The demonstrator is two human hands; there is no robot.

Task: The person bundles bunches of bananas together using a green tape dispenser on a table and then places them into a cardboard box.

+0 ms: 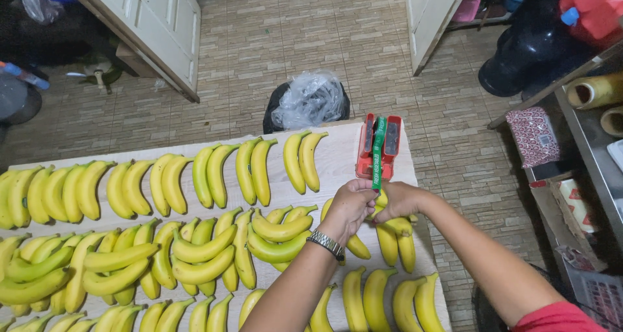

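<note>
Gripping a yellow banana bunch (394, 236) at its stem, we had left hand (350, 209) and right hand (397, 201) clenched around it, green tape (378, 154) running up to the red dispenser (379, 147).

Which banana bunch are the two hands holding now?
The bunch at the table's right edge, just below the red tape dispenser. Left hand and right hand grip its top; others lie untouched.

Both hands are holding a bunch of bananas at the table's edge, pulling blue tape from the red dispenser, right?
Not quite: the tape is green, not blue. The head view shows both hands, left and right, on the bunch of bananas by the red dispenser.
</note>
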